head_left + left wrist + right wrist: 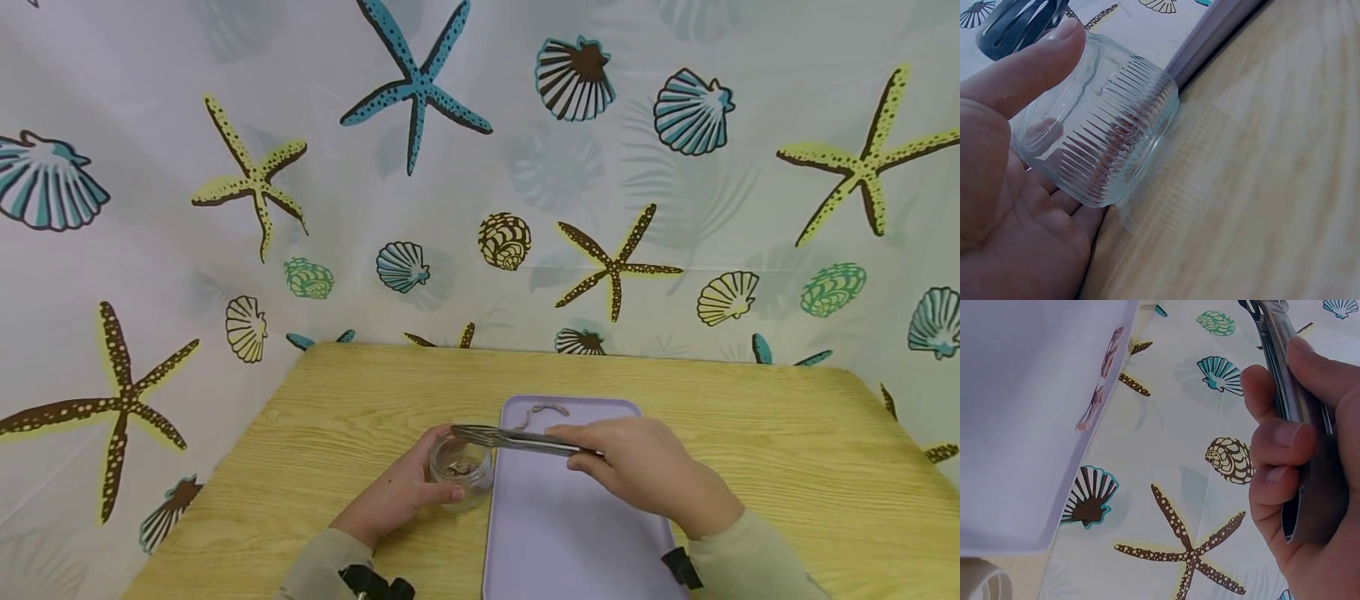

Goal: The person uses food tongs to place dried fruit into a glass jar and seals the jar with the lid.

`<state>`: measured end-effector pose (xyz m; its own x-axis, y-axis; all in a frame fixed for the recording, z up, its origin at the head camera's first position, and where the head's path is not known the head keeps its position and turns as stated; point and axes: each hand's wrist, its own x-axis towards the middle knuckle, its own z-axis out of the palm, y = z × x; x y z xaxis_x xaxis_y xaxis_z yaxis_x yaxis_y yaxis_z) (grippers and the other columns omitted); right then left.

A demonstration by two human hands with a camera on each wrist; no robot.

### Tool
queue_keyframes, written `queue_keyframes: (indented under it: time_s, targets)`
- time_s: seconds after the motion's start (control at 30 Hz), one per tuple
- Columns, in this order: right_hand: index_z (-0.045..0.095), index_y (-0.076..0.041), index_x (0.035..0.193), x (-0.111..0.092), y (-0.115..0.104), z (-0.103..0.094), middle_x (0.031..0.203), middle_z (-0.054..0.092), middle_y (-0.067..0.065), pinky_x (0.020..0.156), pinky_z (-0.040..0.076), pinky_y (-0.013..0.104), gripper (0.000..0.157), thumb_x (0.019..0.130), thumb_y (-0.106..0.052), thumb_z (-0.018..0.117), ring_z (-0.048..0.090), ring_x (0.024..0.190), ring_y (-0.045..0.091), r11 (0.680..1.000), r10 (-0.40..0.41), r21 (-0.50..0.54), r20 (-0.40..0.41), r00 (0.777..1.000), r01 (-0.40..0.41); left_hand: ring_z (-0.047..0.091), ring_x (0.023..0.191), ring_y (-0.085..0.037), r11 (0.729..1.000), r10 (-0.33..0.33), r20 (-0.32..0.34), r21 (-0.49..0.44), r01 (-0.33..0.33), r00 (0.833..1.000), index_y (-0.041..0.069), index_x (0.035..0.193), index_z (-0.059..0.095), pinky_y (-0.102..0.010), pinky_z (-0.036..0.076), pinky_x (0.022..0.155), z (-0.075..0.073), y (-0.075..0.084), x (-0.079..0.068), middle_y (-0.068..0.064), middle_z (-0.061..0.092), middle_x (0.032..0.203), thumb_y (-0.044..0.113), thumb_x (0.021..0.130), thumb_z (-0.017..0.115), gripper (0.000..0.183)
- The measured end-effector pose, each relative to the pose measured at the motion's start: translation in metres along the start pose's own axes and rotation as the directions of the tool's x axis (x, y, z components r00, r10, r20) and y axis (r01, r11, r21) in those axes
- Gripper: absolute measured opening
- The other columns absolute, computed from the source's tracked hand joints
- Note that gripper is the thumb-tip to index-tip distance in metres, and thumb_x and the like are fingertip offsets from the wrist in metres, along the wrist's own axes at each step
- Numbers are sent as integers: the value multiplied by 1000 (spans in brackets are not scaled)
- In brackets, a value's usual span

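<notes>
My left hand (pixel 401 493) holds a clear glass jar (pixel 1129 106) with ribbed sides, thumb on one side and fingers around the other. Small brownish pieces (pixel 461 468) lie at the bottom of the jar. In my right hand (pixel 645 467) is a pair of metal tongs (pixel 536 443), gripped along the handle. Their slotted head (pixel 1019 25) reaches left over the jar's mouth. Two thin, reddish-brown, wrinkled strips (pixel 1110 353) lie end to end near the far edge of a light purple tray (pixel 577 525).
The tray lies on a wood-grain table (pixel 787 467), just right of the jar. Behind the table hangs a white cloth (pixel 480 183) printed with starfish and shells. A pale ring-shaped thing (pixel 1000 584) shows in the lower left corner of the right wrist view.
</notes>
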<state>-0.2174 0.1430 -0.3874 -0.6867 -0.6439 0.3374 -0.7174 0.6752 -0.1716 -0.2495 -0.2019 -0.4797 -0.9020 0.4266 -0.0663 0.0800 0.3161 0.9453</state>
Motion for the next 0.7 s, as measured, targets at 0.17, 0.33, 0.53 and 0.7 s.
queue_keyframes:
  time_s: [0.17,0.33,0.53,0.7]
  targets:
    - [67,-31,135,6,-2,5,114,74,-9,59,42,24,42,93,-34,73,62,79,0,1000,-22,2,-21,1000,22,22,149,-27,999,-28,-28,25,29,999,17,159,28,-58,13,118,1,2,-1,-7,35,159,34,82,85,97]
    - [66,-30,137,6,-1,7,94,71,-15,56,41,22,45,92,-32,75,54,69,-4,1000,-21,11,-15,1000,21,24,148,-28,998,-48,-40,29,49,998,16,158,28,-57,14,118,2,3,-1,-9,34,159,34,82,86,97]
    - [64,-30,139,4,1,4,89,65,-18,54,39,23,46,94,-33,73,50,67,-3,1000,25,9,27,999,-25,28,147,-26,999,-28,-24,19,28,999,21,156,31,-57,16,118,1,3,-1,-5,37,157,33,82,86,93]
    - [63,-30,140,0,6,3,91,68,-16,53,39,23,47,94,-33,72,51,68,-3,998,61,6,47,997,-61,33,145,-25,1000,1,1,-8,-1,1000,23,154,33,-54,20,118,0,2,-1,-4,41,156,31,83,85,88]
